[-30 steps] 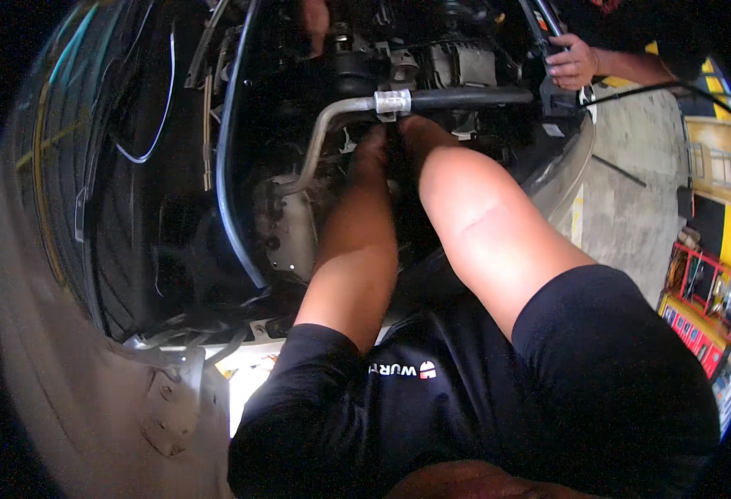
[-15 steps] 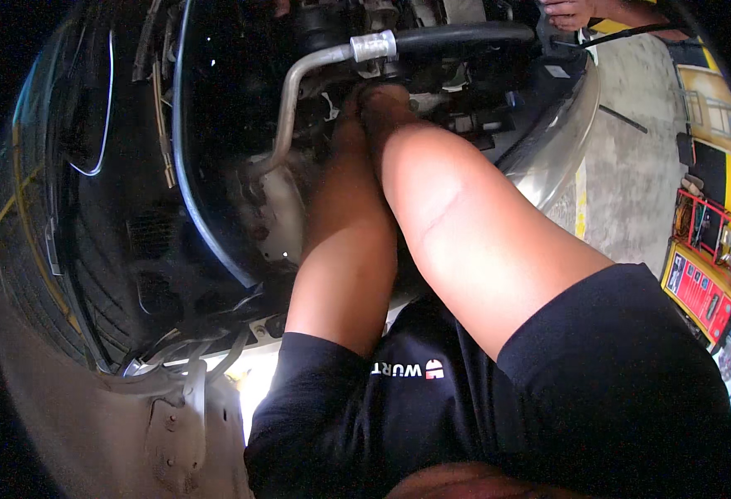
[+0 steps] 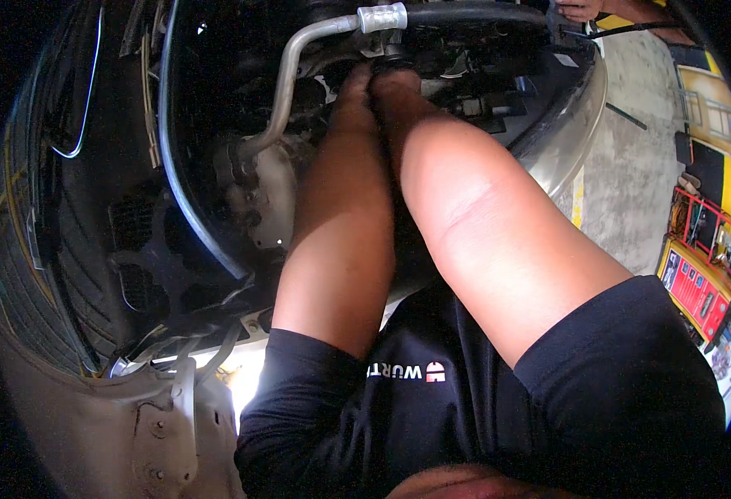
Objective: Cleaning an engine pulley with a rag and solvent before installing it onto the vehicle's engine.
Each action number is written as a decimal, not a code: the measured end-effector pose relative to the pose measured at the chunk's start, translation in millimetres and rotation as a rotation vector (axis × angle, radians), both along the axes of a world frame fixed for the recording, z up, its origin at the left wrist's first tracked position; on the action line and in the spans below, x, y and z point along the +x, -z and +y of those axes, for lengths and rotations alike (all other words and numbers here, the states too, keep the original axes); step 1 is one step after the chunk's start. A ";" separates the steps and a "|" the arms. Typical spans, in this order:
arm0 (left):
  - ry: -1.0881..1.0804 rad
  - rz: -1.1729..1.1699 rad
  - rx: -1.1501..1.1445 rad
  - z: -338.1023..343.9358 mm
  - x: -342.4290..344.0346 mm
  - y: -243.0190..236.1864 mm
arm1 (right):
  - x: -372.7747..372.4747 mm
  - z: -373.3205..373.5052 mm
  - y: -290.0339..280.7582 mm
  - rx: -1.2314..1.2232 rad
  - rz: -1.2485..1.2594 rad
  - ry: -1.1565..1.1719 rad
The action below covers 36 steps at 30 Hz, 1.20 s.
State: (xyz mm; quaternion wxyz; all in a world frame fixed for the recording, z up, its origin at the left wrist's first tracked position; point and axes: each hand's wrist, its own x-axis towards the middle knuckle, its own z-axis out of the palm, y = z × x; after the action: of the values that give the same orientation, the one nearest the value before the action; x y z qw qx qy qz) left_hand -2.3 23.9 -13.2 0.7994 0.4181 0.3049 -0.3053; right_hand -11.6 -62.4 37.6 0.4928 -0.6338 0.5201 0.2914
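Observation:
Both my arms reach down side by side into a dark engine bay. My left hand (image 3: 354,86) and my right hand (image 3: 398,81) are close together, deep among the parts. Their fingers are hidden in shadow and behind a round black part (image 3: 394,62), so what they hold or touch does not show. Just beyond them passes a bent metal pipe (image 3: 289,79). A silver crimped collar (image 3: 382,17) joins this pipe to a thick black hose (image 3: 473,14).
A long grey-blue tube (image 3: 168,137) curves along the left. The pale bodywork edge (image 3: 577,137) bounds the bay at right. Another person's hand (image 3: 580,8) rests at the far right corner. A red and yellow tool cart (image 3: 698,287) stands on the floor beyond.
The pipe, collar and hose sit slightly higher in the picture, as the view has shifted. My arms stay inside the bay, with the elbows a little wider apart.

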 end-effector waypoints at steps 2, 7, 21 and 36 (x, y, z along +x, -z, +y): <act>-0.002 -0.013 0.000 -0.6 7.2 8.5 | -1.3 1.3 -11.1 -0.473 -0.144 -0.837; 0.011 -0.032 0.000 -4.4 15.9 27.3 | -0.2 2.3 -27.3 -0.466 -0.078 -0.938; -0.096 0.084 -0.035 1.9 -15.4 -56.3 | 0.8 2.6 -22.5 -0.610 -0.252 -1.268; -0.090 0.127 -0.035 -2.2 -23.7 -95.4 | 1.4 -7.6 -20.2 -0.490 -0.071 -1.206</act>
State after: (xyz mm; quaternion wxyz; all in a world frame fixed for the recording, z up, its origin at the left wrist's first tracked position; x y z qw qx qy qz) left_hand -25.9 21.7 82.1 0.7984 0.3699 0.3682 -0.3003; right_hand -10.2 -70.0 57.8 0.1009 -0.9177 0.1077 0.3688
